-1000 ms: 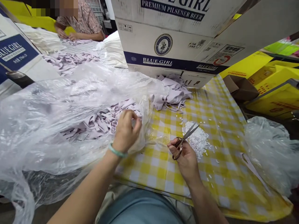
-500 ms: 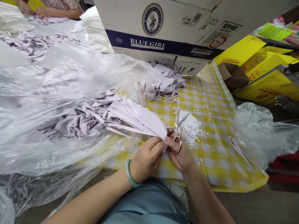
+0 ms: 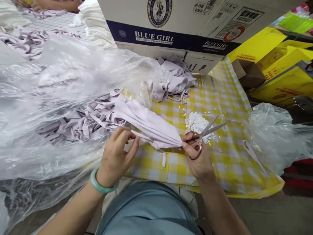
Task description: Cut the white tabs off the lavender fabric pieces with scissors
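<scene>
My right hand (image 3: 198, 156) grips a pair of small scissors (image 3: 207, 130), blades apart and pointing right, and also pinches the end of a pale lilac fabric piece (image 3: 151, 125). That piece stretches left toward the heap of lilac fabric strips (image 3: 83, 122) inside a clear plastic bag (image 3: 49, 98). My left hand (image 3: 117, 155), with a green bangle on the wrist, pinches a thin strap of the same fabric piece. A small pile of white snippets (image 3: 195, 122) lies on the yellow checked tablecloth (image 3: 220, 163) just beyond the scissors.
A big "Blue Girl" cardboard box (image 3: 171, 29) stands at the back, a second lilac fabric pile (image 3: 173, 81) in front of it. Another clear bag (image 3: 274, 133) lies at the right edge. Yellow cartons (image 3: 281, 81) stand beyond. Another person's hands (image 3: 41, 4) work far left.
My left hand drew a fabric piece out of the bag and passed its end to my right hand. It has since slid left along the piece. The scissors have swung right.
</scene>
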